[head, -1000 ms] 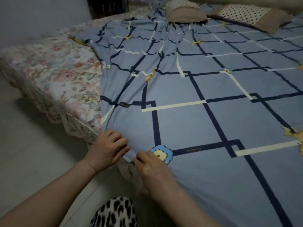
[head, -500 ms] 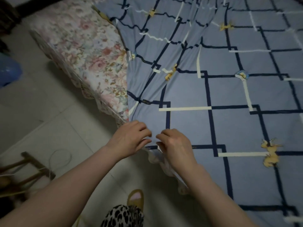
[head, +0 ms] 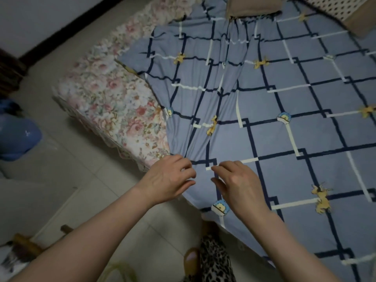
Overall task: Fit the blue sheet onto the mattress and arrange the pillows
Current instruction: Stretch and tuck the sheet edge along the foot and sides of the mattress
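Step in hand: the blue sheet [head: 254, 123] was being drawn toward the near corner of the mattress [head: 114, 106], whose floral cover was left bare from 9 to 11 o'clock.
Left hand [head: 168, 180]: fingers were curled at the sheet's edge; an actual pinch could not be confirmed.
Right hand [head: 240, 184]: fingers were bent over the cloth just beside the left hand; its grip could not be told either.
Next move: the gathered folds would probably need pulling toward 9 o'clock, over the exposed side.
Pillows [head: 252, 7]: cut off at 12 to 1 o'clock, on the sheet.
Hidden: the fingertips and the corner beneath them.
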